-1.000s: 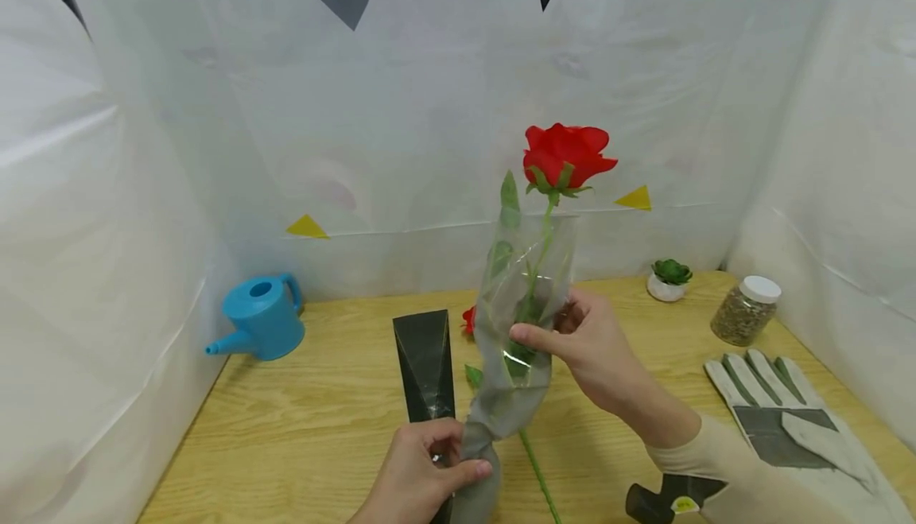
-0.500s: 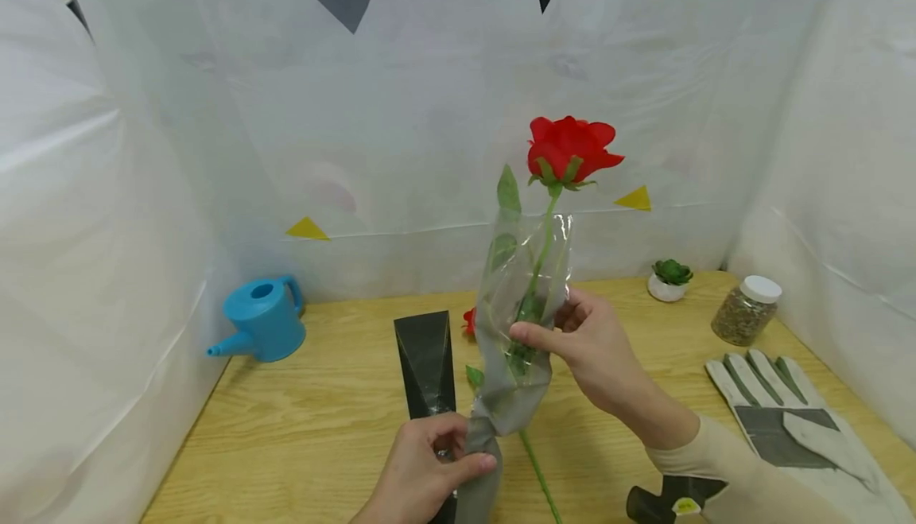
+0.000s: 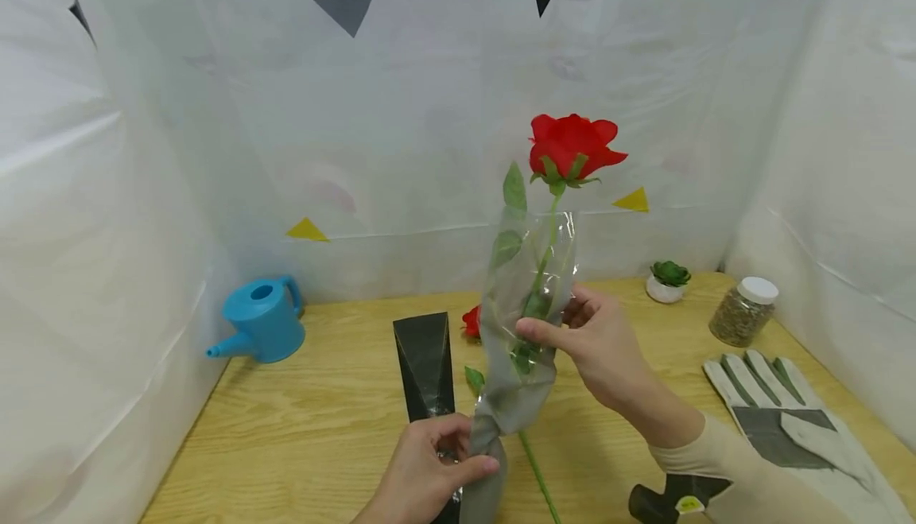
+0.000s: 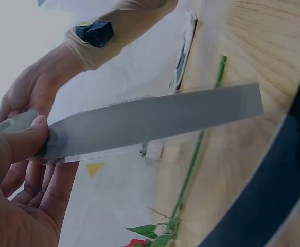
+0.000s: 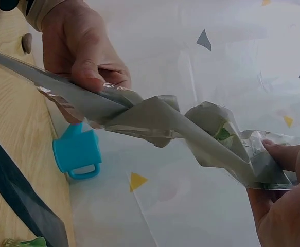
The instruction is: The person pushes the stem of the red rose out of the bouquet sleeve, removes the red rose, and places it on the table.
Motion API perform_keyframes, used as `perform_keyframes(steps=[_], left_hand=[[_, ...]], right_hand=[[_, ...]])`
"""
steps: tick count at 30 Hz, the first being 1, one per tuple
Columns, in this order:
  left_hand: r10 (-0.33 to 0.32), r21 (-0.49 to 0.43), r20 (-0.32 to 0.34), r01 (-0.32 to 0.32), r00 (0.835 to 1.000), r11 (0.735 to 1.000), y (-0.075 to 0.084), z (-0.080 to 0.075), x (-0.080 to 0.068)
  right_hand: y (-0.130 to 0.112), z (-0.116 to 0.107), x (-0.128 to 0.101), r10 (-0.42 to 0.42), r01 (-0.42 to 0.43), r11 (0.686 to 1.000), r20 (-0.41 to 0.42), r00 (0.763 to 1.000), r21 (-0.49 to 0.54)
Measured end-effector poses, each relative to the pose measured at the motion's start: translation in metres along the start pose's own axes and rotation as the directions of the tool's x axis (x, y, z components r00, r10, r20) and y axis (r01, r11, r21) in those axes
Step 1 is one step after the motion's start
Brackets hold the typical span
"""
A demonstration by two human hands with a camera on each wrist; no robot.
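Head view: both hands, left hand [image 3: 422, 472] and right hand [image 3: 597, 341], pinch the rose sleeve [image 3: 518, 349], hiding black wrappers [image 3: 424, 361] behind.

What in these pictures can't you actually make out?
- Rose: its lower stem, head view, is blurred behind the crinkled plastic sleeve.
- Second red flower: head view, mostly hidden behind the sleeve.
- Jar: contents too small to identify.
- Black object: cut off by the bottom edge and the right sleeve.
- Left hand: wrist cut off by the bottom edge.

Staged gardening booth: white sheet walls [image 3: 401, 126], wooden table [image 3: 300, 421], watering can [image 3: 261, 319].
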State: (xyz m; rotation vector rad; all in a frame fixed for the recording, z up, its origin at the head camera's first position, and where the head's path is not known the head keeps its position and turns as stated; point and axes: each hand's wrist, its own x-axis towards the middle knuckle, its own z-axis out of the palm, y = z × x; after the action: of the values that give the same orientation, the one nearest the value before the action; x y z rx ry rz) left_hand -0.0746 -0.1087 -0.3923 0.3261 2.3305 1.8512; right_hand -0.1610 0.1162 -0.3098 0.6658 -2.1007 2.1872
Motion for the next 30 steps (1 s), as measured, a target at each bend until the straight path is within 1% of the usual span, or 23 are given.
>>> perform_keyframes(steps=[3, 6, 11, 17, 20, 25, 30], left_hand=[[-0.029, -0.026, 0.034, 0.030, 0.999, 0.999, -0.006, 0.000, -0.002], [-0.035, -0.059, 0.060, 0.039, 0.998, 0.997, -0.010, 0.000, -0.002], [-0.003, -0.078, 0.078, 0.009, 0.997, 0.997, -0.013, 0.000, -0.003], [0.071, -0.048, 0.099, -0.066, 0.993, 0.997, -0.023, 0.006, -0.002], [0.076, -0.045, 0.106, -0.071, 0.992, 0.996, -0.027, 0.008, -0.002], [0.098, -0.042, 0.118, -0.094, 0.988, 0.995, -0.025, 0.010, -0.002], [0.113, -0.043, 0.122, -0.109, 0.986, 0.993, -0.018, 0.010, -0.003]], right_hand=[[-0.002, -0.003, 0.002, 0.016, -0.016, 1.000, -0.007, 1.000, 0.003], [-0.004, -0.005, 0.004, 0.021, -0.021, 1.000, 0.000, 1.000, 0.013], [-0.008, -0.008, 0.007, 0.001, -0.001, 1.000, -0.011, 1.000, 0.020], [-0.012, -0.011, 0.009, -0.002, 0.002, 1.000, -0.013, 1.000, 0.015], [-0.014, -0.011, 0.009, -0.012, 0.012, 0.999, -0.012, 1.000, 0.031], [-0.014, -0.011, 0.010, -0.047, 0.048, 0.998, -0.022, 0.999, 0.029], [-0.015, -0.009, 0.011, -0.097, 0.096, 0.994, -0.023, 0.995, -0.042]])
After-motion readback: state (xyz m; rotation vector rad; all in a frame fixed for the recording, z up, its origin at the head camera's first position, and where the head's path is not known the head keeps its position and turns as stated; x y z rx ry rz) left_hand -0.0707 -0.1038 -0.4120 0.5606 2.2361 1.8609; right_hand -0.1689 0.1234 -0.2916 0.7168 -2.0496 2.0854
